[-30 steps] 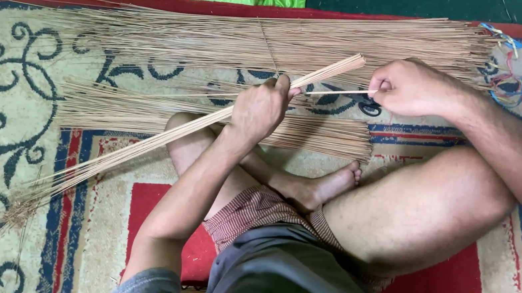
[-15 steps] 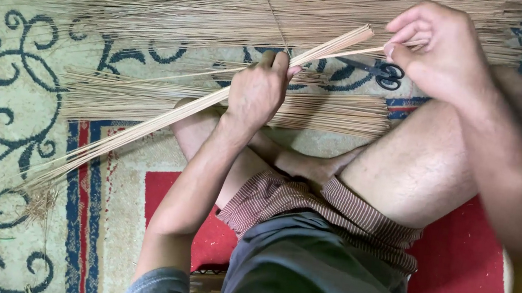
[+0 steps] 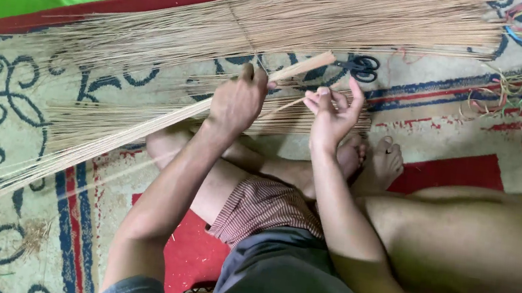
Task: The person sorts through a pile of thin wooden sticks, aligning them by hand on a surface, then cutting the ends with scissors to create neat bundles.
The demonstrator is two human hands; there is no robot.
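Gripping a bundle of thin sticks [image 3: 163,120] slanting over the rug [image 3: 17,108], the left hand [image 3: 237,100] stays closed; the right hand [image 3: 332,112] pinches one stick, judged ready for feeding in squarely.

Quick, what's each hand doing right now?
Left hand: closed around a bundle of thin sticks.
Right hand: fingers part open, pinching one thin stick.
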